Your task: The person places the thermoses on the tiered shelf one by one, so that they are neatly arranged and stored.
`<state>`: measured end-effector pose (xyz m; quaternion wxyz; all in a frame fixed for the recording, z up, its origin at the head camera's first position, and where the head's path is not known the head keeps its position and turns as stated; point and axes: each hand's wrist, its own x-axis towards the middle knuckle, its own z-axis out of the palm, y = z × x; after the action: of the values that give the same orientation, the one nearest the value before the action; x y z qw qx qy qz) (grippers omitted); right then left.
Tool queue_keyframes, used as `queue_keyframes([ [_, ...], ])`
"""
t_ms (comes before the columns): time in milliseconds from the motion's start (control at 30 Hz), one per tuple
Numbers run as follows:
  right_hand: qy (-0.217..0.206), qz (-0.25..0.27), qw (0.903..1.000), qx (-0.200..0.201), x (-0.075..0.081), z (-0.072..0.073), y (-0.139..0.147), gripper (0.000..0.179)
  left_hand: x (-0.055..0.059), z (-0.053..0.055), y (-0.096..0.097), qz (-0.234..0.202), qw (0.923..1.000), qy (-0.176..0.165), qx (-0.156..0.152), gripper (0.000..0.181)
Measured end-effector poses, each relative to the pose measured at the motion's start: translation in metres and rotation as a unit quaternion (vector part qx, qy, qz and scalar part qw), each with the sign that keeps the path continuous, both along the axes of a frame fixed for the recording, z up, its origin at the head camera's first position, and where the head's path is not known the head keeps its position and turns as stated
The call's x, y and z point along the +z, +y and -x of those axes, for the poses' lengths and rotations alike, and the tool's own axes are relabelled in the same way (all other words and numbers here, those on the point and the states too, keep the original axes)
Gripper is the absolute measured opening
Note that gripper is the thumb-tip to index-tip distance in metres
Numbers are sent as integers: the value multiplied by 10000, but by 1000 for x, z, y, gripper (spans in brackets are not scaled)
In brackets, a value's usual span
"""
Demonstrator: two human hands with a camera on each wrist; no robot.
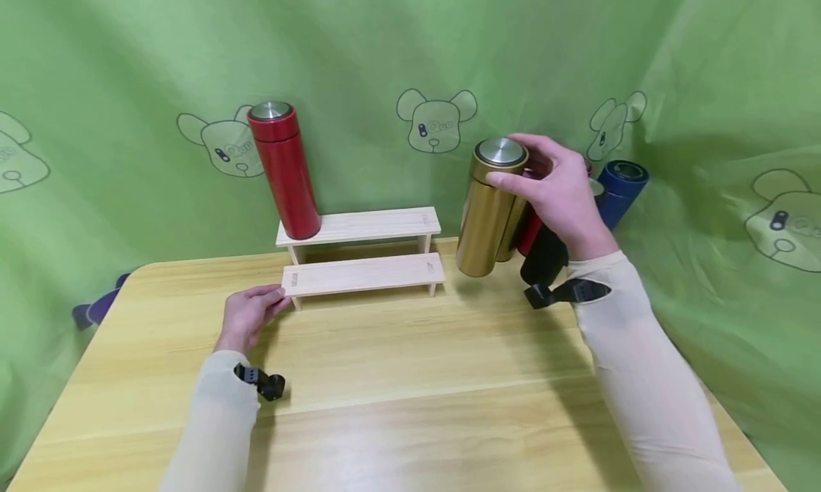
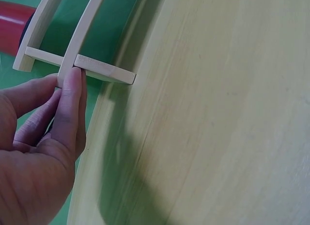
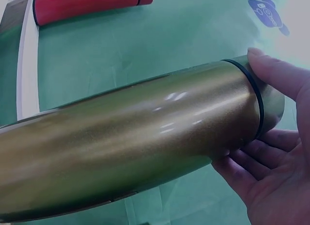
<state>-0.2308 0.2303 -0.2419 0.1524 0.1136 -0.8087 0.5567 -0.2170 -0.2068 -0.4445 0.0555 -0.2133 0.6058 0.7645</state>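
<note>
My right hand (image 1: 564,192) grips a gold thermos flask (image 1: 482,224) around its lid, thumb in front and fingers behind. The flask is nearly upright, to the right of a two-step wooden stand (image 1: 362,274), and its base seems slightly off the table. In the right wrist view the gold flask (image 3: 145,133) fills the middle. My left hand (image 1: 252,315) pinches the left end of the stand's lower step between thumb and fingers, as the left wrist view also shows. A red thermos flask (image 1: 286,175) stands on the left end of the upper step (image 1: 378,226).
Behind my right hand, partly hidden, stand another gold flask (image 1: 511,228), a red flask (image 1: 529,232), a black flask (image 1: 544,258) and a blue flask (image 1: 621,192). A green curtain (image 1: 359,71) hangs along the back of the wooden table (image 1: 385,364).
</note>
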Motion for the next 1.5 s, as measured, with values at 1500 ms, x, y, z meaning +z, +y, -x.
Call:
queue_keyframes([
  [1500,-57,93,9992,372,33,48,-102,73,-1,1,-2,7,9998,157,-88,43],
])
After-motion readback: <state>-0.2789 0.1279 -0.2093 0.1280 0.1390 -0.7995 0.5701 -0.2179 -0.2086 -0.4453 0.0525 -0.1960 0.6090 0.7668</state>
